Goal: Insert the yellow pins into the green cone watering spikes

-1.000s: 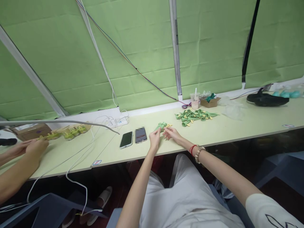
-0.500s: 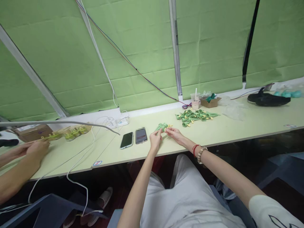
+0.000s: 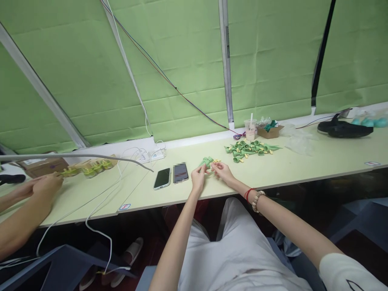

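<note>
My left hand rests over the table with its fingers closed at a green plastic cone-like piece, which they seem to grip. My right hand faces it from the right, thumb and fingertips pinched together. Whatever sits in that pinch is too small to make out. Just beyond the right fingertips lie small yellow pieces. Farther back to the right spreads a pile of green plastic cones, with yellow bits among them.
Two phones lie left of my hands. Behind the pile stand a drink cup and a small cardboard box. A black bag-like item lies far right. At left, another person's hands work near yellow-green pieces; white cables cross there.
My right hand's fingertips have drawn slightly back from the left fingers. My left hand stays almost in place. The camera view has shifted a little.
</note>
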`<state>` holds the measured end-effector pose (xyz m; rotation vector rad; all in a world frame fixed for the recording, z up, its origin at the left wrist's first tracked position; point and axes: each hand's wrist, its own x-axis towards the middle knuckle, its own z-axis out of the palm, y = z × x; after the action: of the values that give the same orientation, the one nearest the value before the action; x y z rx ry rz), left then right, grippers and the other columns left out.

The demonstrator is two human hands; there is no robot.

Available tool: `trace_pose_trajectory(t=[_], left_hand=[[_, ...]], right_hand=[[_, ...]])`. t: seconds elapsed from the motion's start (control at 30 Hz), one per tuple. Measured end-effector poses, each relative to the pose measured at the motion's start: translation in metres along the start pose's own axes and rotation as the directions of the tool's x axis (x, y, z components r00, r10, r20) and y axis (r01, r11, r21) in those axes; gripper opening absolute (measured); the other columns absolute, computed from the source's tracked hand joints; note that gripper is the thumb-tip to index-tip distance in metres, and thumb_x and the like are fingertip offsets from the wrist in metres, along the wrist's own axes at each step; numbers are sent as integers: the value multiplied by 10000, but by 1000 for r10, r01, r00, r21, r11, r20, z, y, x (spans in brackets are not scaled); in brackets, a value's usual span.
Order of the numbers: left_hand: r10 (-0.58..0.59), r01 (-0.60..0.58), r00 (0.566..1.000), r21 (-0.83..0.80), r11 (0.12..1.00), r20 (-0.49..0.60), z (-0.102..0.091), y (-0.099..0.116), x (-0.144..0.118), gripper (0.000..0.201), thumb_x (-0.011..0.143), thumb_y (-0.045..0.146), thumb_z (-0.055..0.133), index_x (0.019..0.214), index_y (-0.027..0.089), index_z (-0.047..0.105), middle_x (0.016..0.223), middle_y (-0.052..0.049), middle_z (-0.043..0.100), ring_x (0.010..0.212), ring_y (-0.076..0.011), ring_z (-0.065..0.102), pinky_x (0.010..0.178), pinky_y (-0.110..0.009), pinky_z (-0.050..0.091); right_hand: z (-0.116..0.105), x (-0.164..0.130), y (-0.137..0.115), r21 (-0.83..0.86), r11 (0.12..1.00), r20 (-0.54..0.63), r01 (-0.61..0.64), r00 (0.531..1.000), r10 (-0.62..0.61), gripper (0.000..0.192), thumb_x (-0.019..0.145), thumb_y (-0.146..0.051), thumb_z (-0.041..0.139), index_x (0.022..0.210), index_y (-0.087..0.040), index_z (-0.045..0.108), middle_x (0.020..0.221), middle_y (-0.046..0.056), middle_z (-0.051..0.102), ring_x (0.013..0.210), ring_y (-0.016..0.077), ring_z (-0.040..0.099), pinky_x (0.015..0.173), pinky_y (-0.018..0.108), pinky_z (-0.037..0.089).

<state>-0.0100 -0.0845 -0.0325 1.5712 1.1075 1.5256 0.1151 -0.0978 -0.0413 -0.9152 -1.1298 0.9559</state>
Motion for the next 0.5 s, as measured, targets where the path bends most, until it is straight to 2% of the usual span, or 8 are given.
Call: trace_pose_trajectory(t=[0.1, 0.2, 0.3, 0.37, 0.43, 0.5], left_hand=[[44, -45, 999, 7, 999, 24, 1, 3, 0, 396, 714, 515, 559, 646, 146, 687, 647, -67, 666, 607, -149, 568, 599, -268, 424], [71, -72, 996, 7, 997, 48, 2, 5, -2, 402, 714, 510, 569, 606, 139, 679, 620, -54, 645, 592, -137, 547, 620, -274, 419], [78, -78, 995, 3, 997, 58, 3, 5, -3, 434, 693, 532, 584, 551, 130, 664, 497, -20, 556, 528, -124, 499, 576, -278, 403], [70, -69, 996, -16, 997, 56, 3, 6, -3, 444, 673, 551, 591, 611, 123, 689, 453, -3, 508, 508, -130, 483, 537, -279, 394], [48, -47, 997, -19, 999, 52, 4, 5, -3, 456, 652, 562, 603, 675, 118, 709, 442, -3, 502, 527, -149, 501, 525, -280, 399], [24, -24, 999, 12, 1000, 46, 4, 4, -3, 443, 637, 557, 620, 656, 123, 712, 442, -10, 508, 564, -169, 533, 539, -279, 411]], right_hand=[[0, 1, -2, -10, 996, 96, -84, 992, 84, 426, 715, -555, 556, 756, -139, 637, 585, 13, 584, 414, 77, 477, 354, 188, 345], [-3, 2, -3, -3, 992, 140, -124, 982, 123, 429, 725, -546, 555, 762, -134, 668, 611, 26, 598, 448, 64, 486, 371, 164, 339], [-6, 2, -4, -26, 998, 92, -65, 993, 68, 384, 707, -507, 585, 773, -137, 664, 669, 40, 623, 500, 72, 505, 423, 171, 376], [-6, 2, -3, -56, 998, 57, -23, 998, 26, 340, 677, -473, 616, 733, -138, 641, 684, 40, 625, 522, 80, 508, 450, 184, 392], [-5, 1, -1, -78, 997, 13, 11, 1000, -10, 287, 650, -428, 639, 670, -145, 595, 643, 21, 601, 508, 83, 489, 459, 195, 389], [-4, -1, 0, -109, 992, -41, 59, 997, -64, 235, 625, -363, 653, 608, -164, 530, 570, -15, 548, 485, 81, 458, 461, 201, 377]])
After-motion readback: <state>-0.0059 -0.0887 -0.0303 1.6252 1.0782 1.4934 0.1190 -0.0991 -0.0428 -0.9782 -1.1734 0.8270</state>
